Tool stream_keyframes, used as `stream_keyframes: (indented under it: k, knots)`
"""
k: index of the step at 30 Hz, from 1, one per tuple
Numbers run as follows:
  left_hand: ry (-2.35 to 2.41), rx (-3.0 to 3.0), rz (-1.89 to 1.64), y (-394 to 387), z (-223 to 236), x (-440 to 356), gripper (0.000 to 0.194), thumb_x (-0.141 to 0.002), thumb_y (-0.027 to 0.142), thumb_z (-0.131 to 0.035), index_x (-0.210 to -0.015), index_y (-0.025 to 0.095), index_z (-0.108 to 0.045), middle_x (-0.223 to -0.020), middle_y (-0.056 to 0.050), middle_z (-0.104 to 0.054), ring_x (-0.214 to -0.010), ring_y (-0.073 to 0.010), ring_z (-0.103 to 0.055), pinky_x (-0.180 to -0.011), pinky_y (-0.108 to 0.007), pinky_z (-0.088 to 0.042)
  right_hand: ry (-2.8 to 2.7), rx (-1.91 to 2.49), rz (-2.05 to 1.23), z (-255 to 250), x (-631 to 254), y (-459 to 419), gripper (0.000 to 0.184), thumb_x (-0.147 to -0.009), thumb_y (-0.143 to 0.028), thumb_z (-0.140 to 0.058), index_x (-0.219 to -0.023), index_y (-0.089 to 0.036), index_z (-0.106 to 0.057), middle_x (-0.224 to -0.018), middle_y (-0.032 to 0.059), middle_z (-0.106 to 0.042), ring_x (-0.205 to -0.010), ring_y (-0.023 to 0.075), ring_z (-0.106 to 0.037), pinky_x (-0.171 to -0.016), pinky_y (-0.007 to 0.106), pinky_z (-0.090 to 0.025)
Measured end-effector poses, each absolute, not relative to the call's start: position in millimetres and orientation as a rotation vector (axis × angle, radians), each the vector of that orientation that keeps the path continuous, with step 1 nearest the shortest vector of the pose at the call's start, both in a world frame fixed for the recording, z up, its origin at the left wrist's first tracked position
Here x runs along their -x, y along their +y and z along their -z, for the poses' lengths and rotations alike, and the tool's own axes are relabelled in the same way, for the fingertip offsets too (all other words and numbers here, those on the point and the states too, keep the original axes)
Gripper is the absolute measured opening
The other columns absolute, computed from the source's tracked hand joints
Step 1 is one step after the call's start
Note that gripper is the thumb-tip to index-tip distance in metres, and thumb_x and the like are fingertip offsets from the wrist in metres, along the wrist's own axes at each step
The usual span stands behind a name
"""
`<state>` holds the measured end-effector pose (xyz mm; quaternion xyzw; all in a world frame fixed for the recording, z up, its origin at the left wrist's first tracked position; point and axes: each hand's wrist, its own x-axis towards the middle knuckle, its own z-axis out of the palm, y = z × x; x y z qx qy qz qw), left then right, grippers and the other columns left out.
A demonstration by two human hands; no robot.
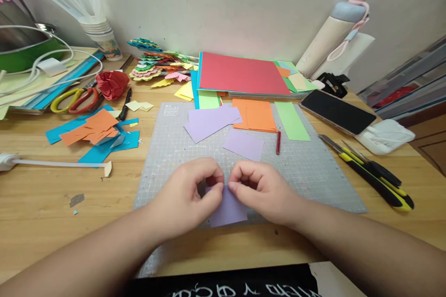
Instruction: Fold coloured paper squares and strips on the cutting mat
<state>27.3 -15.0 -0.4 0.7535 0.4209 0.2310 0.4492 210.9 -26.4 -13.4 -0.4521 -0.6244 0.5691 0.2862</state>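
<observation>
A piece of purple paper (pixel 228 209) is pinched along its far edge by both of my hands, over the near part of a grey cutting mat (pixel 163 162). My left hand (pixel 195 190) closes thumb and fingers on it from the left. My right hand (pixel 261 188) grips the same edge from the right, the fingertips of the two hands almost meeting. Just beyond them lies a loose purple rectangle (pixel 244 144). Farther back are a stack of purple pieces (pixel 212 122), a stack of orange paper (pixel 254 115) and a light green strip (pixel 291 121).
Right of the mat lie a yellow-black utility knife (pixel 376 174), a phone (pixel 337 111) and a white case (pixel 385 135). At left are orange scraps (pixel 92 127), scissors (pixel 75 100) and a white cable (pixel 62 163). Red paper (pixel 244 74) lies by the wall.
</observation>
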Motion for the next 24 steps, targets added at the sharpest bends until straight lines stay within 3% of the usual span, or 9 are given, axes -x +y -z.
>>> stream_keyframes:
  k: [6, 15, 24]
  knots:
    - [1.018, -1.885, -0.489, -17.0, -0.5, -29.6, 0.010, -0.067, 0.010, -0.047, -0.060, 0.018, -0.047, -0.058, 0.005, -0.044, -0.055, -0.0088, -0.041, -0.051, -0.021, -0.032, -1.795, 1.169, -1.460, 10.9, -210.1, -29.9, 0.011, -0.074, -0.014, -0.052, -0.064, -0.019, -0.048, -0.057, -0.0051, -0.045, -0.053, 0.0082, -0.039, -0.048, 0.022, -0.032]
    - [1.133, -1.738, -0.619, -8.8, -9.5, -23.1, 0.010, -0.069, 0.015, -0.047, -0.059, 0.017, -0.047, -0.058, 0.005, -0.043, -0.058, -0.0099, -0.040, -0.055, -0.023, -0.033, -1.562, 1.140, -1.279, 8.3, -224.0, -21.5, 0.016, -0.075, -0.012, -0.052, -0.062, -0.019, -0.048, -0.058, -0.0040, -0.048, -0.054, 0.0092, -0.041, -0.050, 0.023, -0.033]
    - [1.034, -1.446, -0.787, -4.4, 3.5, -22.8, 0.015, -0.081, 0.032, -0.061, -0.080, 0.018, -0.055, -0.074, 0.003, -0.055, -0.068, -0.0102, -0.049, -0.061, -0.023, -0.039, -1.387, 1.062, -1.300, 14.0, -219.1, -19.1, 0.013, -0.083, -0.022, -0.057, -0.070, -0.019, -0.054, -0.067, -0.0023, -0.053, -0.063, 0.0103, -0.047, -0.058, 0.024, -0.039]
